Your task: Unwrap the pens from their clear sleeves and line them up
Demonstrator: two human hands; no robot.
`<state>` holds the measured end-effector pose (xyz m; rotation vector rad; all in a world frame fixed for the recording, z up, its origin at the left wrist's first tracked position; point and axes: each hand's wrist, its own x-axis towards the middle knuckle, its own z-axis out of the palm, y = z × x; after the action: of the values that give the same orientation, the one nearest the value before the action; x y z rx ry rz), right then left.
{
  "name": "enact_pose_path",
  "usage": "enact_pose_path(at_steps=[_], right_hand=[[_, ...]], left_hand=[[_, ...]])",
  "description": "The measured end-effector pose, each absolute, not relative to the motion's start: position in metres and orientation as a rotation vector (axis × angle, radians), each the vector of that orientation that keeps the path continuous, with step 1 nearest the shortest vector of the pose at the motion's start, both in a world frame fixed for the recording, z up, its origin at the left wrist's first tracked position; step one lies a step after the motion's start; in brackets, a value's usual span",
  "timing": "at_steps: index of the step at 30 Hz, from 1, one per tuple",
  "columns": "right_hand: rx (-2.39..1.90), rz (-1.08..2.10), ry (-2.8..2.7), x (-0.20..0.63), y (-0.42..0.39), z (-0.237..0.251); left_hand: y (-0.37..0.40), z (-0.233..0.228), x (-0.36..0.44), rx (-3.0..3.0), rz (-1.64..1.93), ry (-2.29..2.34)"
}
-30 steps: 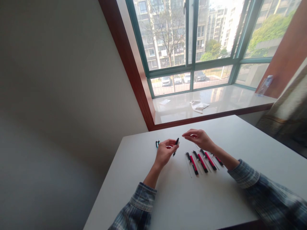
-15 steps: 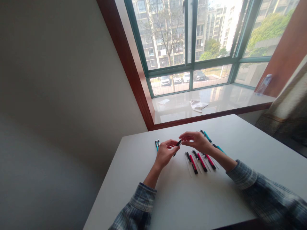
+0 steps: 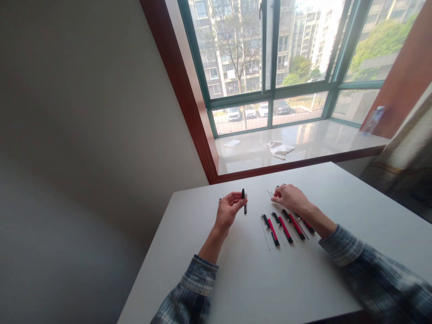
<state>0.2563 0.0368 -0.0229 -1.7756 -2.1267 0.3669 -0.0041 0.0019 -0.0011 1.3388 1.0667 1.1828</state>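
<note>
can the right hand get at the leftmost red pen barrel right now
Likely yes: the leftmost red pen barrel lies uncovered near the right hand, and the left hand is well aside.

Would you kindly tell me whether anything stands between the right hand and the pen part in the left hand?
Nothing tall visibly does; only thin rods show low at the table, beside the right hand, on the side facing the pen part in the left hand.

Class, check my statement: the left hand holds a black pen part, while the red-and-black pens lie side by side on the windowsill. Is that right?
Not quite: the place is wrong. The head view shows the red-and-black pens side by side on the white table, while the left hand holds a black pen part.
</note>
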Motion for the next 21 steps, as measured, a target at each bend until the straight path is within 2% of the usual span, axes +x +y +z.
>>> enact_pose_path(at_steps=[11,21], right_hand=[[-1.613,0.305,-2.176,0.246,0.036,-0.025],[-0.944,1.048,-1.486,0.229,0.036,-0.012]], left_hand=[[0.002,-0.001,-0.004,1.426,1.170,1.167],[-0.002,-0.007,0.001,1.537,1.060,1.197]])
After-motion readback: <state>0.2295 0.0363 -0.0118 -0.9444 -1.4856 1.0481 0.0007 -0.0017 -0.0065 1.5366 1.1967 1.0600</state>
